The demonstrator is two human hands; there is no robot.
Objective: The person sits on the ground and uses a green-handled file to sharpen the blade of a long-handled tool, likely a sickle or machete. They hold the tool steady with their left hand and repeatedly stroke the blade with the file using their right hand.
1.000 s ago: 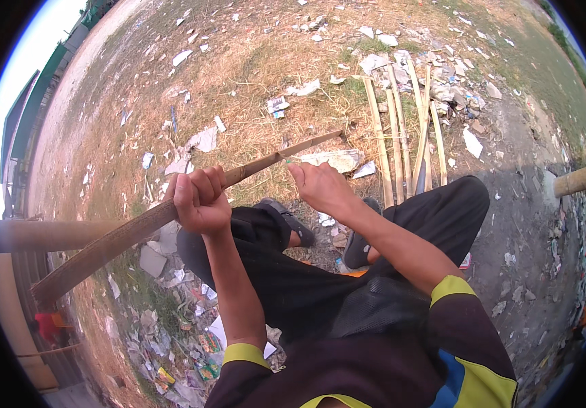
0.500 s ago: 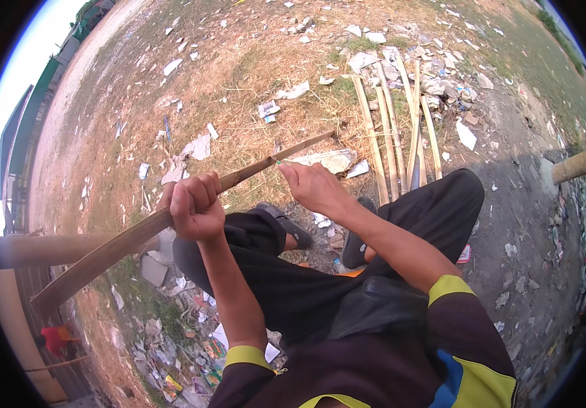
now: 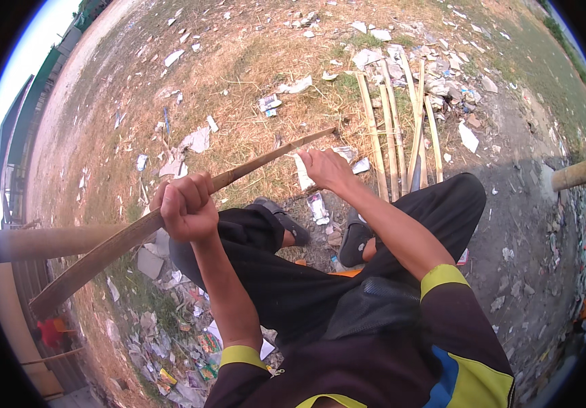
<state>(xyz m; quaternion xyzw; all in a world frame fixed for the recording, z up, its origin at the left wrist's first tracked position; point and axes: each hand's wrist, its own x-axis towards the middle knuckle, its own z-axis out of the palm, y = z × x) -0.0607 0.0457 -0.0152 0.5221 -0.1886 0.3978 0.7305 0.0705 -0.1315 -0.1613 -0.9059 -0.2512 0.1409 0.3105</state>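
My left hand [image 3: 190, 207] is wrapped in a fist around a long, flat brown bamboo strip [image 3: 92, 266]. The strip slants from the lower left up to a narrow tip near the middle of the view. Close to that narrow end, just below it, is my right hand [image 3: 330, 168], with the thumb up and the fingers curled. Whatever those fingers hold is hidden, and whether they touch the strip cannot be made out.
Several pale bamboo strips [image 3: 395, 136] lie on the ground ahead, right of centre. A thick pole [image 3: 55, 243] crosses at the left; another pole [image 3: 578, 173] juts in at the right. My sandalled feet [image 3: 353, 245] rest among scattered litter [image 3: 164, 340].
My right hand has moved right and slightly up, toward the strip's narrow end. The dark bump and green speck seen by its thumb no longer show. My left hand keeps its grip, shifted slightly left.
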